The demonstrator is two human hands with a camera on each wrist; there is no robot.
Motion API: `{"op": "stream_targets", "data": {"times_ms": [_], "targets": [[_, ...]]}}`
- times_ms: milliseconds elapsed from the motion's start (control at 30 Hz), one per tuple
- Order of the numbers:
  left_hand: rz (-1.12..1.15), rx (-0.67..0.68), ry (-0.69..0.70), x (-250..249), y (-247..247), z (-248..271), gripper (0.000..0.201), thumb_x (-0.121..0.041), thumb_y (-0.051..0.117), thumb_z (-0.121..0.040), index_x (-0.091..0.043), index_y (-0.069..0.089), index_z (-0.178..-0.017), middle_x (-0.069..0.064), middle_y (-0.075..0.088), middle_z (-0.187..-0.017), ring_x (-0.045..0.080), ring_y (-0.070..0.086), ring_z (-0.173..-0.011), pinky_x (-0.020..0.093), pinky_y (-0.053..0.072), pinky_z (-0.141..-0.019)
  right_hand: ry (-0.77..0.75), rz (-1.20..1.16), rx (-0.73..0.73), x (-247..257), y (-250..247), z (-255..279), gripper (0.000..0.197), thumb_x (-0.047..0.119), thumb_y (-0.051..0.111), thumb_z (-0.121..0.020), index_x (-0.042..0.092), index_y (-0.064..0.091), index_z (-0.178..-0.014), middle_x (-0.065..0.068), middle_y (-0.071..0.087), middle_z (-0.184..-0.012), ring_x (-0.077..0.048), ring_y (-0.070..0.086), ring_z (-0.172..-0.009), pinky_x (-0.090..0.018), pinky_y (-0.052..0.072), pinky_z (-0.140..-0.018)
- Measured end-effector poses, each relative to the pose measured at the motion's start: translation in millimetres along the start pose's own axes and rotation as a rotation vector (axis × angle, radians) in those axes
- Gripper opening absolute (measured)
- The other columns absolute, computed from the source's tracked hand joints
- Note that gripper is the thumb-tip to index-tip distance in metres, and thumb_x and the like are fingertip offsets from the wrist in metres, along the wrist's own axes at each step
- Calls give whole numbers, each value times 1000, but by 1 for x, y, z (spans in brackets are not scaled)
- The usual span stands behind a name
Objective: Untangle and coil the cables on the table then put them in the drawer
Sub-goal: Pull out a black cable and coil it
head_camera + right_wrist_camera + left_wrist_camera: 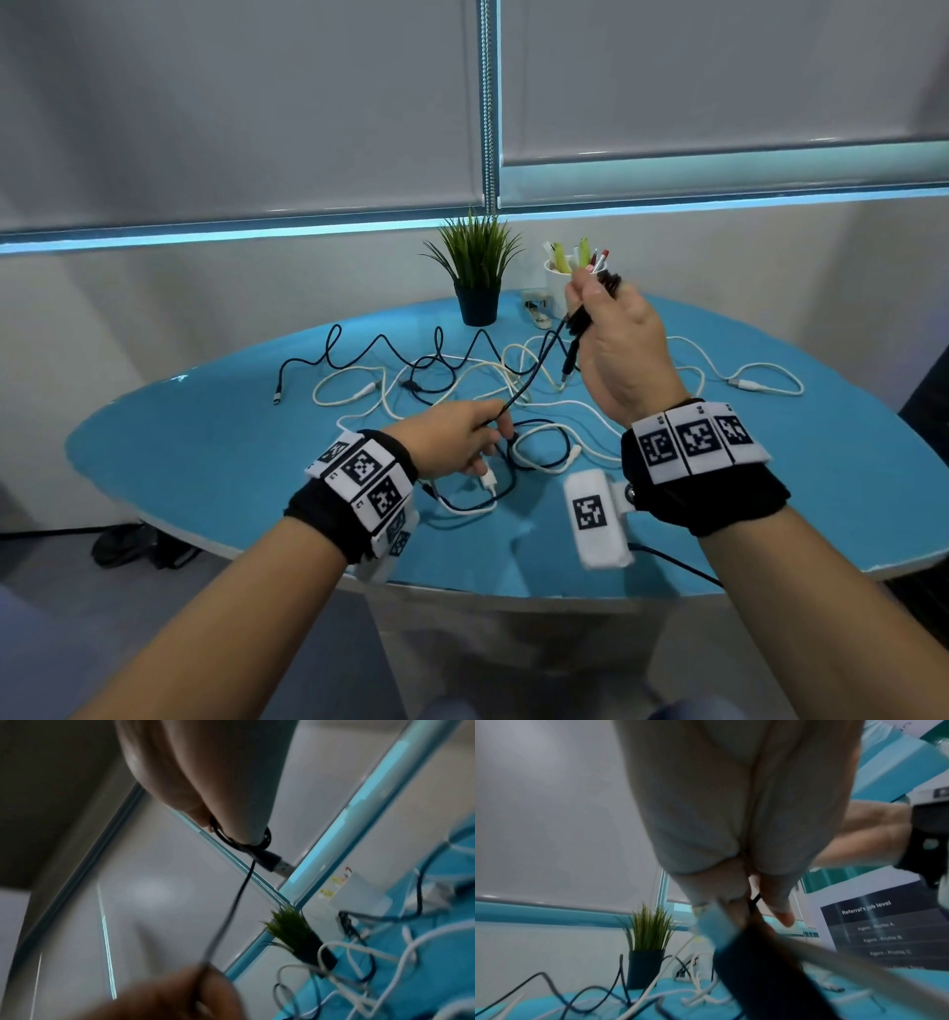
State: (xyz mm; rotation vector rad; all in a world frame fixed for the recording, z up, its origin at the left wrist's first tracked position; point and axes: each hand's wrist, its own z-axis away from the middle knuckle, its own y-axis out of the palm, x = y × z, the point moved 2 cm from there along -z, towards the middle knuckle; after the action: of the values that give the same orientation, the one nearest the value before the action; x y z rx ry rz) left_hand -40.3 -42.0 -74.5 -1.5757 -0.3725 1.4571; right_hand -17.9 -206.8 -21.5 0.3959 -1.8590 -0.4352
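In the head view, the right hand (624, 349) is raised above the table (205, 452), its fingers curling round a small coil (595, 303) of black cable, with a plug (567, 365) dangling just under the palm. The same black cable (529, 383) is running taut from that coil down to the left hand (452, 442), which is pinching it between thumb and fingertips low over the table. Under and beyond the hands, white cables (565, 406) and another black cable (385, 354) are lying tangled, crossing one another on the blue top. A plant (477, 277) and a white cup (557, 282) of pens are standing at the far edge; the drawer is not showing. In the left wrist view, the left hand (731, 841) is filling the upper middle, its fingers (780, 902) closing on the black cable (754, 900), which is blurring into a dark streak toward the lens; the plant (649, 943) and loose cables (577, 998) are sitting on the table behind. In the right wrist view, the right hand (205, 780) is gripping the coil (241, 839), loops wrapping round a fingertip, and the plug (276, 865) is sticking out beside it. The black cable (236, 896) is dropping from there to the blurred left hand (174, 998) at the bottom edge, which is pinching it.
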Motion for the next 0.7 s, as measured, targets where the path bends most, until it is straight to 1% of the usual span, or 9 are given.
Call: {"op": "stream_targets", "data": {"times_ms": [100, 167, 300, 367, 433, 467, 567, 633, 700], "targets": [[27, -37, 52, -8, -6, 4, 19, -15, 35, -99, -20, 53, -95, 5, 56, -88, 16, 65, -75, 30, 54, -73, -131, 529, 12, -2, -3, 1, 12, 23, 41, -99, 13, 47, -103, 3, 44, -77, -7, 40, -66, -22, 38, -64], [1, -80, 127, -15, -12, 7, 19, -14, 36, -99, -18, 55, -95, 5, 58, -87, 16, 65, -75, 31, 54, -76, -184, 799, 100, -6, -3, 1, 18, 23, 37, -100, 9, 40, -110, -2, 46, -83, -11, 43, -69, -29, 38, -63], [-33, -231, 290, -28, -24, 9, 19, -15, 41, -98, -18, 59, -96, -1, 63, -79, 10, 61, -73, 24, 51, -74, -178, 1134, 226, -11, -4, 4, 13, 19, 34, -100, 7, 33, -101, -15, 52, -95, -29, 51, -85, -33, 34, -69], [34, -329, 319, -29, -32, 8, 18, -14, 42, -98, -17, 60, -96, -2, 63, -80, 9, 62, -76, 19, 52, -73, -120, 1131, 269, -12, -6, 5, 16, 20, 33, -100, 5, 36, -103, -13, 59, -103, -24, 58, -92, -27, 39, -71], [88, -441, 319, -29, -40, 7, 18, -15, 43, -98, -17, 60, -95, -4, 64, -82, 9, 64, -77, 17, 52, -74, -54, 1066, 297, -12, -6, 7, 19, 22, 33, -100, 4, 39, -101, -12, 62, -98, -10, 61, -80, -16, 42, -63], [105, -496, 307, -28, -44, 6, 18, -15, 43, -98, -16, 61, -94, -3, 65, -83, 10, 65, -77, 20, 53, -74, -26, 1022, 304, -11, -6, 7, 23, 25, 34, -100, 3, 40, -99, -13, 63, -92, -9, 60, -73, -17, 44, -63], [108, -603, 257, -23, -52, 0, 17, -17, 45, -97, -12, 61, -95, 7, 68, -87, 15, 67, -80, 33, 54, -79, -29, 984, 379, -10, -5, 10, 39, 42, 43, -94, 3, 48, -95, -9, 60, -75, -16, 60, -68, -37, 47, -71], [113, -622, 218, -17, -55, -3, 16, -18, 45, -96, -14, 61, -91, 7, 67, -83, 17, 67, -79, 36, 55, -77, -65, 1038, 481, -10, -3, 12, 42, 47, 52, -89, 5, 52, -89, -3, 53, -65, -18, 55, -62, -39, 49, -65], [136, -590, 138, -11, -55, -5, 16, -18, 46, -96, -18, 58, -85, 7, 65, -79, 17, 66, -72, 34, 55, -70, -75, 1005, 479, -9, -3, 11, 35, 40, 53, -91, 6, 53, -83, 1, 48, -58, -15, 49, -54, -39, 46, -59]]}}
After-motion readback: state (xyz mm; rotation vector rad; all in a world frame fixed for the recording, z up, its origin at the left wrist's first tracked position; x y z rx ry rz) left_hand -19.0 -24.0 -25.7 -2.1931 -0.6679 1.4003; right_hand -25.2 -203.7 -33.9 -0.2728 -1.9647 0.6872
